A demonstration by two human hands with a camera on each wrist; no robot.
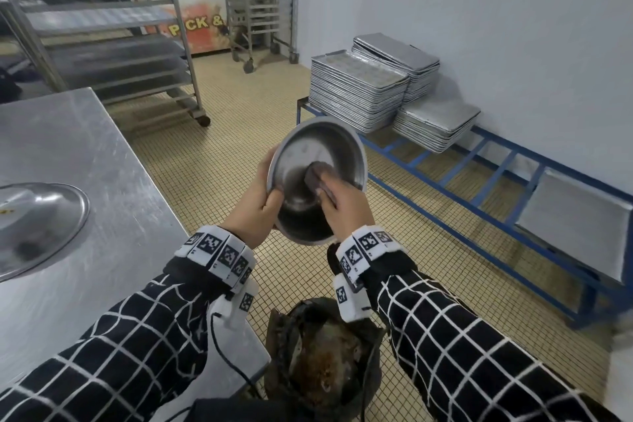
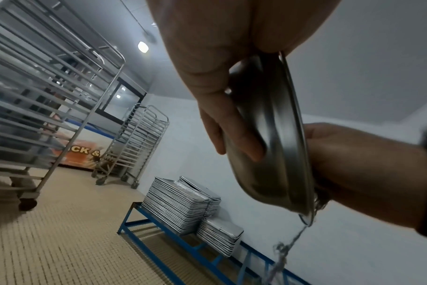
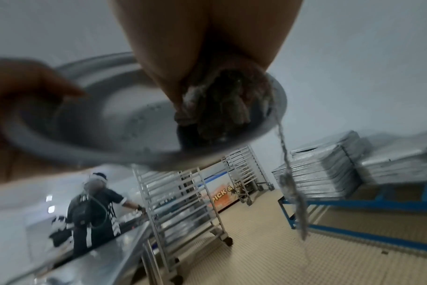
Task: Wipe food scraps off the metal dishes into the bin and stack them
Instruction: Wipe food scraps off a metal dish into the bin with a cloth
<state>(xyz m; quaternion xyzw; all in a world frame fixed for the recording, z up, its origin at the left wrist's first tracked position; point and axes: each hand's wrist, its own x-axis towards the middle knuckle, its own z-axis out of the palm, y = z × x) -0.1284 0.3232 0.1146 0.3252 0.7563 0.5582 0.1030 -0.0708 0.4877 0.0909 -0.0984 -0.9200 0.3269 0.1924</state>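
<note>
A round metal dish is held tilted in the air above the bin. My left hand grips its left rim, thumb inside, fingers behind on the underside. My right hand presses a dark, dirty cloth against the inside of the dish. The cloth is bunched under the fingers, and a frayed thread hangs from it. The bin, lined with a dark bag, holds brown scraps.
A steel table stands at the left with an upturned metal dish on it. Stacks of baking trays sit on a blue rack along the right wall. Wheeled tray racks stand behind. Another person works farther off.
</note>
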